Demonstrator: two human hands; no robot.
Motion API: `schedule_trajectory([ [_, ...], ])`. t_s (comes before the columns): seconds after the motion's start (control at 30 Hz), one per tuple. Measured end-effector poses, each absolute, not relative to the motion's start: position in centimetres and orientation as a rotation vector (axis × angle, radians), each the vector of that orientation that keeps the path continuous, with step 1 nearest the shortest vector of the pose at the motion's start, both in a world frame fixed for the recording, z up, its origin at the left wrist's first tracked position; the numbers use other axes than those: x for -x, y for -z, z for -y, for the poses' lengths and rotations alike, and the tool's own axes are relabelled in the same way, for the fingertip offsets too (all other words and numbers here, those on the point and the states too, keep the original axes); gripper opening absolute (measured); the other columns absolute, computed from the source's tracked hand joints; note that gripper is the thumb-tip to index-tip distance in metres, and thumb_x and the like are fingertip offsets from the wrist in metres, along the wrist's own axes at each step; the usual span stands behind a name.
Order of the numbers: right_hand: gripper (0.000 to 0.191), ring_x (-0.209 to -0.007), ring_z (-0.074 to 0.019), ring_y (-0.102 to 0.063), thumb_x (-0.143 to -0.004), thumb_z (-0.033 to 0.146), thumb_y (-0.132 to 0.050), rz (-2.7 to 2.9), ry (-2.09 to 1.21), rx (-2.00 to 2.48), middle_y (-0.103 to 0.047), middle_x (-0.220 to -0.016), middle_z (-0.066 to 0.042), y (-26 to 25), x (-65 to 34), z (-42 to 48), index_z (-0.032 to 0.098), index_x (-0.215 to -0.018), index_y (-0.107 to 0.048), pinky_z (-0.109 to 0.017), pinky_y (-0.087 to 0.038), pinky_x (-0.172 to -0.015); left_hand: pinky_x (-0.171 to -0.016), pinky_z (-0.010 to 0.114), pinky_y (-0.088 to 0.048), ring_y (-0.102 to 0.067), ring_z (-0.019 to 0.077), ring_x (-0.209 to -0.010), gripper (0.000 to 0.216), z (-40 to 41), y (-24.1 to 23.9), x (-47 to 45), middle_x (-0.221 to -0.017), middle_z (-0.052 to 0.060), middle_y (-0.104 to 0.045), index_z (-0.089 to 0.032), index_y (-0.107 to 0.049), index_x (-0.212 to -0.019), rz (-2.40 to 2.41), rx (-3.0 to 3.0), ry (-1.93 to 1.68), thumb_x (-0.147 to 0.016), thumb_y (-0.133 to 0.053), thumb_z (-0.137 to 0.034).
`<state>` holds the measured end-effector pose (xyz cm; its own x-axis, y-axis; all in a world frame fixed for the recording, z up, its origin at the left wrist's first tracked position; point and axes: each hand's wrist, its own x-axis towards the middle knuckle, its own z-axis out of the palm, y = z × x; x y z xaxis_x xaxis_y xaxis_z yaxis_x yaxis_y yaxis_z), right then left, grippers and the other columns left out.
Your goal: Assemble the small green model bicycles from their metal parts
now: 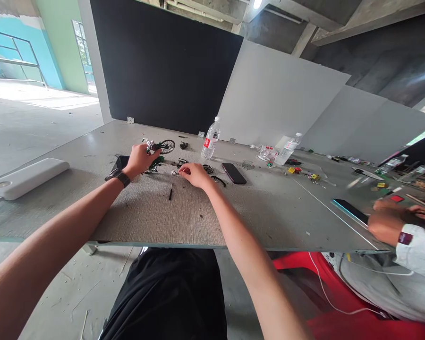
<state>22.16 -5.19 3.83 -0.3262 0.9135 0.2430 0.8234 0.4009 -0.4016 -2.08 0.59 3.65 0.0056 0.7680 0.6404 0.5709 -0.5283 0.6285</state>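
My left hand (pixel 139 159), with a dark band on its wrist, is closed around a small model bicycle (pixel 167 147) with black spoked wheels and silver handlebars. Part of the frame is hidden behind the fingers. Over the table to the right, my right hand (pixel 196 175) has its fingertips pinched together, low among loose parts. Whatever they hold is too small to make out. Just left of those fingertips lies a small round silver part (pixel 174 172). A loose black wheel (pixel 207 168) and a curved black piece (pixel 218 181) lie beside that hand. Nearer me rests a thin black rod (pixel 170 191).
A phone (pixel 234 173) and a water bottle (pixel 211 139) are right of my hands. Farther right stands another bottle (pixel 288 150) by colourful small parts. A white oblong case (pixel 28 178) lies left. At far right, a co-worker's hands (pixel 389 219) are beside another phone (pixel 350 211).
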Motion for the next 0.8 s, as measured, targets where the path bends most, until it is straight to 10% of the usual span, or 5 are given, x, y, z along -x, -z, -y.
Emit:
schedule_trajectory([
  [0.8,0.024,-0.102,-0.0237,-0.07,-0.098,0.024,-0.054,1.984,0.162,1.936,-0.079,-0.108,-0.006,-3.7,-26.3,4.3,0.028,-0.106,-0.077,-0.033,-0.05,-0.086,-0.059,0.03,-0.036,-0.048,0.0175,-0.057,0.027,-2.0,-4.1,4.2,-0.055,0.003,-0.057,-0.018,-0.065,-0.065,-1.605,-1.959,-1.498,-0.077,-0.074,-0.04],
])
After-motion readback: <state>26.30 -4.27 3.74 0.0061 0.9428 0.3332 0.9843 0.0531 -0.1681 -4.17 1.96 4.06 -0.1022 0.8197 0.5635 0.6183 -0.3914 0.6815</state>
